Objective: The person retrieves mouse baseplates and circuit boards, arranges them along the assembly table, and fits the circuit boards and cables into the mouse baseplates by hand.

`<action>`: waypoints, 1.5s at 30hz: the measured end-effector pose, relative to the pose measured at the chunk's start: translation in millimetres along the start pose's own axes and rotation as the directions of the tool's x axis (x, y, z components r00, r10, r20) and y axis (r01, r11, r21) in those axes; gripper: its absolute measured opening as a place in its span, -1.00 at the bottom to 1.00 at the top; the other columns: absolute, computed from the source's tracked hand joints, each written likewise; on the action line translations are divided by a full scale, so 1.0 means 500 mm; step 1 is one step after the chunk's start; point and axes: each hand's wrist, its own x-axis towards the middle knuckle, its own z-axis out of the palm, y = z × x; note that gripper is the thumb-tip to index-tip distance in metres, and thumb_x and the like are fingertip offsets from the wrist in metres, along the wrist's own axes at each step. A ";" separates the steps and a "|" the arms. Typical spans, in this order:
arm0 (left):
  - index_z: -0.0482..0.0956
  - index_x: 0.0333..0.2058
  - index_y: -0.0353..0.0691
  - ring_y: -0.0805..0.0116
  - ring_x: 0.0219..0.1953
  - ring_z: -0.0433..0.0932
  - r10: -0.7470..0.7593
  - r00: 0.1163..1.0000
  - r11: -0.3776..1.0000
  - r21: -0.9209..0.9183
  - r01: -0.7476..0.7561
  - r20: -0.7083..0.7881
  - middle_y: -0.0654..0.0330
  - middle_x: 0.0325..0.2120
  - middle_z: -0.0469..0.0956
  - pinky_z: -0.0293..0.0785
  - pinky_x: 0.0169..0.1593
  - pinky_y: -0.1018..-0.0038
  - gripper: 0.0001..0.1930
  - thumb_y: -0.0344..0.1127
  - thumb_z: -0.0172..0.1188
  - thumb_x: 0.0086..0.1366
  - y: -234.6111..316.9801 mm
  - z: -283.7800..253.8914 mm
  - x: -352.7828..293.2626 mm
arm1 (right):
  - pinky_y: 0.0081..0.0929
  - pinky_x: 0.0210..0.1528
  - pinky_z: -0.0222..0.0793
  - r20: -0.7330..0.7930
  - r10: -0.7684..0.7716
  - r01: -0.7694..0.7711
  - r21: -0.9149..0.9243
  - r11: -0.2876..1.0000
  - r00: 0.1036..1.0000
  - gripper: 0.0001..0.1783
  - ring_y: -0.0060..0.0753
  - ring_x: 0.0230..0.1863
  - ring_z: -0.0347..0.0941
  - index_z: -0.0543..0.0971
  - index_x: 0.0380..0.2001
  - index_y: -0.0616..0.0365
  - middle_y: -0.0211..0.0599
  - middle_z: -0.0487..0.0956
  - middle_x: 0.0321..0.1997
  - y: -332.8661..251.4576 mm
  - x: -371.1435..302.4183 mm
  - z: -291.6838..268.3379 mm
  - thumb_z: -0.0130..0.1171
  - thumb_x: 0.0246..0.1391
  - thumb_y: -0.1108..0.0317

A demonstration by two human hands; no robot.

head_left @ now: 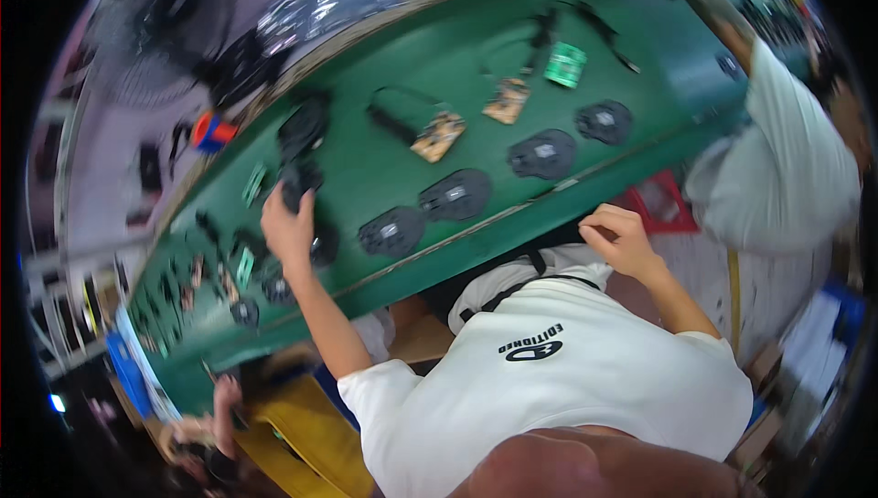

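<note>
My left hand (289, 225) reaches over the green table, its thumb and fingers closed around a black part (294, 183). The part is blurred, so its kind is unclear. Just beyond it lies another dark rounded piece (304, 125). My right hand (619, 236) hovers off the table's near edge, fingers curled in, with nothing visible in them. Between the hands, flat black plastic covers (391, 230), (455, 194), (541, 152) line the near edge. Behind them are a tan circuit board (439, 137) with a black cable, a second tan board (506, 100) and a green board (565, 65).
The green table (366, 169) runs across, with more boards and covers at its left end. A fan (165, 22) and a red-and-blue roll (213, 132) stand beyond it. One person's sleeve (777, 160) is at right; another person's hand (226, 393) is lower left.
</note>
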 end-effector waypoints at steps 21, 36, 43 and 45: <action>0.55 0.01 -0.50 0.47 -0.15 0.56 0.083 0.953 0.732 -0.667 0.141 0.291 0.17 -0.18 0.62 0.46 -0.01 0.53 -0.69 -0.44 0.23 0.34 0.041 0.042 0.004 | -0.38 -0.47 0.32 -0.170 -0.099 0.116 0.097 0.988 0.980 -0.87 -0.36 -0.51 0.42 0.62 -0.39 0.23 -0.29 0.52 -0.48 0.077 0.073 -0.038 0.25 0.11 0.38; 0.62 -0.06 -0.32 0.25 -0.11 0.53 -0.105 0.957 0.908 -0.418 -0.018 -0.271 0.10 -0.22 0.56 0.37 0.05 0.48 -0.78 -0.46 0.08 0.38 -0.128 -0.098 -0.137 | -0.57 -0.43 0.35 -0.076 -0.185 0.188 0.035 0.982 0.980 -0.95 -0.49 -0.50 0.44 0.60 -0.36 0.34 -0.28 0.53 -0.48 0.012 0.148 0.000 0.23 0.05 0.62; 0.69 -0.19 -0.15 -0.03 0.02 0.42 -0.233 0.891 0.969 -0.011 0.249 -0.390 -0.03 -0.10 0.45 0.35 0.14 0.21 -0.80 -0.46 0.11 0.30 -0.560 -0.249 -0.194 | -0.57 -0.43 0.30 0.092 -0.256 0.257 0.008 0.966 0.962 -0.96 -0.50 -0.52 0.40 0.58 -0.38 0.34 -0.28 0.49 -0.51 -0.030 0.219 0.054 0.22 0.09 0.57; 0.71 -0.19 -0.11 -0.10 0.08 0.41 -0.273 0.874 0.941 0.078 0.330 -0.401 -0.11 -0.02 0.44 0.33 0.19 0.15 -0.81 -0.40 0.14 0.30 -0.633 -0.253 -0.169 | -0.57 -0.44 0.30 0.131 -0.268 0.271 -0.010 0.962 0.955 -0.96 -0.48 -0.52 0.40 0.58 -0.38 0.34 -0.27 0.49 -0.52 -0.049 0.235 0.065 0.23 0.09 0.57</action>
